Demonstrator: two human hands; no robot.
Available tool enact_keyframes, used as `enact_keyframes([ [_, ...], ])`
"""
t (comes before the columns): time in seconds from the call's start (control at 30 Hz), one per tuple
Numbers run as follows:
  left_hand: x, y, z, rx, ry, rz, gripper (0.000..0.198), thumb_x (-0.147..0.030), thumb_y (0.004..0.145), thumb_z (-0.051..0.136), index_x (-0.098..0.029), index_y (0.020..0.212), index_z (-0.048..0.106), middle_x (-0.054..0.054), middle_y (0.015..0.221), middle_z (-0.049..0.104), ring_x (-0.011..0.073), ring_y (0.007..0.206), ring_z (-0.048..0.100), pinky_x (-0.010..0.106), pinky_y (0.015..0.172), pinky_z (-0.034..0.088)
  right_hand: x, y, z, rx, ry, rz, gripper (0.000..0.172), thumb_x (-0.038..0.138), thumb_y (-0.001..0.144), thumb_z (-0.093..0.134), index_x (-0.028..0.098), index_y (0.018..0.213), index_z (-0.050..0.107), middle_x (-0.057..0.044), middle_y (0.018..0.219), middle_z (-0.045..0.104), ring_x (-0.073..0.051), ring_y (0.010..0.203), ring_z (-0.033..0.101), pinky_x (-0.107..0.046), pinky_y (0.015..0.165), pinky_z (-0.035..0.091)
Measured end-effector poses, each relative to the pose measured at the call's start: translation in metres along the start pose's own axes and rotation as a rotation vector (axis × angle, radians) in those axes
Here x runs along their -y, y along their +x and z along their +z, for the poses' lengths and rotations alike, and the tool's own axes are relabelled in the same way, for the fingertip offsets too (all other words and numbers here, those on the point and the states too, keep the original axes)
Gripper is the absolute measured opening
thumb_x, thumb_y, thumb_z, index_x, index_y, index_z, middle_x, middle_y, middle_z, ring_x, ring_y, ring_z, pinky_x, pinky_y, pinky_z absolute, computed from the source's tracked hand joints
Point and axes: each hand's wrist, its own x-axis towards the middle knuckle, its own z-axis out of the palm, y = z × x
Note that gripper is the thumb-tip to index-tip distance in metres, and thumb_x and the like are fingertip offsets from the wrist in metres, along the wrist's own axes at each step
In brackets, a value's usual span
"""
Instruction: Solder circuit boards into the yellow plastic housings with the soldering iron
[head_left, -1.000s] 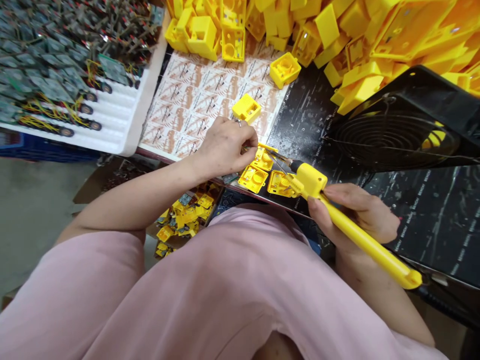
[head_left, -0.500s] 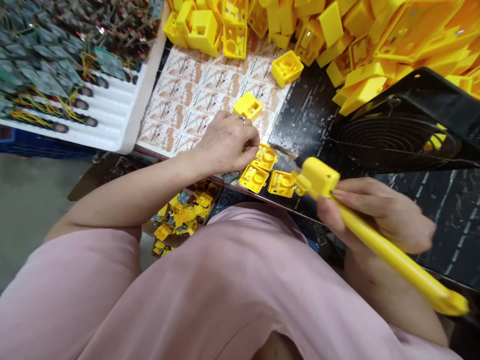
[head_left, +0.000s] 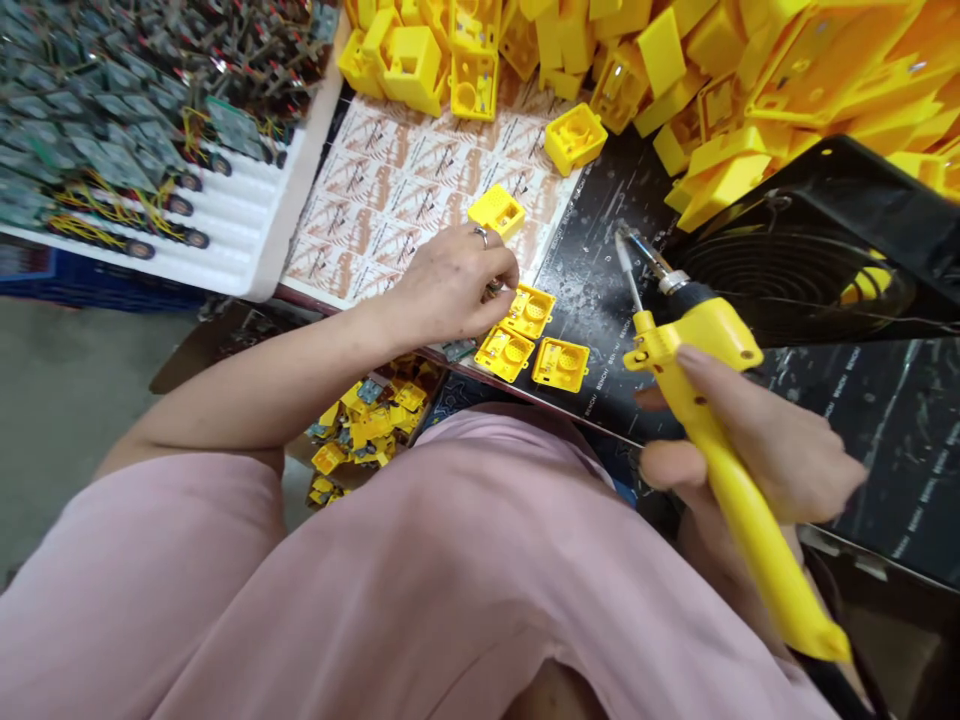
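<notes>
My right hand point(head_left: 772, 440) is wrapped around a yellow soldering gun point(head_left: 720, 430), a solder-feed kind with a metal tip and a thin guide tube pointing up and left over the black table. My left hand point(head_left: 461, 280), wearing a ring, is closed in a pinch just left of the small yellow cases; what its fingertips hold is hidden. Open yellow cases lie by it: an upper case point(head_left: 531, 312), a lower-left case point(head_left: 505, 354) and a right-hand case point(head_left: 561, 364). Another yellow case point(head_left: 496, 210) sits beyond my knuckles.
A white foam tray point(head_left: 247, 225) of circuit boards with wired round parts stands at the left. Yellow cases point(head_left: 660, 60) are heaped along the back. A black fan point(head_left: 795, 250) stands at the right. Below the table edge is a box of yellow parts point(head_left: 371, 425).
My right hand has turned the soldering gun more upright and shifted its head right, away from the small cases. My left hand stays nearly in place.
</notes>
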Motion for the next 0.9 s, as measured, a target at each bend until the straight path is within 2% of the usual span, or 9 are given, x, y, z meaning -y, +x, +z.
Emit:
enact_keyframes([
  [0.13,0.003,-0.006,-0.014,-0.066,-0.024,0.201,0.051,-0.052,0.101,0.052,-0.020,0.136,0.069,0.015,0.152,0.064,0.0318,0.141,0.059,0.050,0.118,0.048,0.005,0.011,0.001,0.003,-0.155,-0.167,0.054,0.035,0.101,0.072,0.032,0.153,0.059,0.001,0.084,0.078,-0.018,0.066,0.073,-0.030,0.069,0.060],
  [0.23,-0.009,-0.006,-0.010,0.139,-0.009,0.453,0.059,-0.059,0.098,0.060,-0.024,0.145,0.064,0.014,0.166,0.052,0.0361,0.156,0.046,0.056,0.126,0.041,0.000,0.011,0.006,-0.041,-0.132,-0.161,0.060,0.035,0.103,0.068,0.033,0.160,0.049,-0.003,0.103,0.082,-0.021,0.081,0.079,-0.031,0.074,0.062],
  [0.3,-0.017,-0.010,-0.005,0.254,0.030,0.496,0.065,-0.052,0.094,0.069,-0.024,0.151,0.059,0.016,0.170,0.046,0.0409,0.159,0.041,0.060,0.124,0.042,-0.005,0.011,0.010,-0.023,-0.104,-0.176,0.059,0.030,0.104,0.067,0.033,0.160,0.049,-0.002,0.106,0.083,-0.020,0.081,0.079,-0.030,0.075,0.062],
  [0.4,-0.014,-0.033,-0.014,0.318,0.052,0.485,0.061,-0.039,0.090,0.073,-0.019,0.147,0.063,0.020,0.161,0.056,0.0404,0.153,0.049,0.053,0.122,0.047,-0.012,0.011,0.017,0.065,-0.098,-0.223,0.039,0.019,0.099,0.073,0.028,0.137,0.067,0.000,0.092,0.079,-0.017,0.072,0.075,-0.028,0.069,0.059],
  [0.47,0.000,-0.059,-0.034,0.387,0.052,0.445,0.055,-0.040,0.092,0.072,-0.020,0.143,0.066,0.018,0.151,0.065,0.0353,0.146,0.056,0.045,0.120,0.048,-0.016,0.009,0.024,0.099,-0.063,-0.223,0.031,0.025,0.095,0.079,0.025,0.125,0.069,-0.002,0.090,0.077,-0.020,0.077,0.076,-0.030,0.070,0.059],
  [0.6,0.033,-0.093,-0.072,0.469,0.060,0.289,0.055,-0.053,0.092,0.068,-0.027,0.141,0.068,0.009,0.128,0.077,0.0280,0.111,0.073,0.039,0.101,0.056,-0.019,0.006,0.044,0.199,0.130,-0.180,0.063,0.048,0.086,0.087,0.026,0.137,0.059,-0.010,0.118,0.076,-0.031,0.108,0.075,-0.044,0.093,0.064],
  [0.7,0.038,-0.067,-0.063,0.367,-0.002,0.163,0.046,-0.060,0.093,0.061,-0.029,0.125,0.076,0.004,0.109,0.080,0.0250,0.092,0.073,0.039,0.095,0.055,-0.014,0.010,0.059,0.231,0.133,-0.200,0.049,0.036,0.094,0.080,0.028,0.137,0.057,-0.010,0.126,0.075,-0.028,0.110,0.075,-0.043,0.095,0.063],
  [0.77,0.032,-0.028,-0.040,0.097,-0.044,-0.004,0.044,-0.052,0.095,0.057,-0.027,0.128,0.073,0.008,0.118,0.077,0.0300,0.107,0.073,0.044,0.099,0.055,-0.013,0.013,0.066,0.174,0.038,-0.221,0.044,0.034,0.095,0.079,0.027,0.134,0.058,-0.008,0.117,0.077,-0.026,0.099,0.076,-0.039,0.087,0.063],
  [0.9,0.022,0.048,-0.004,-0.103,-0.025,-0.163,0.044,-0.036,0.085,0.066,-0.028,0.127,0.075,0.010,0.141,0.069,0.0364,0.126,0.067,0.052,0.107,0.054,-0.017,0.014,0.073,0.027,-0.100,-0.200,0.054,0.036,0.089,0.086,0.027,0.135,0.058,-0.007,0.108,0.077,-0.028,0.092,0.074,-0.041,0.083,0.062],
])
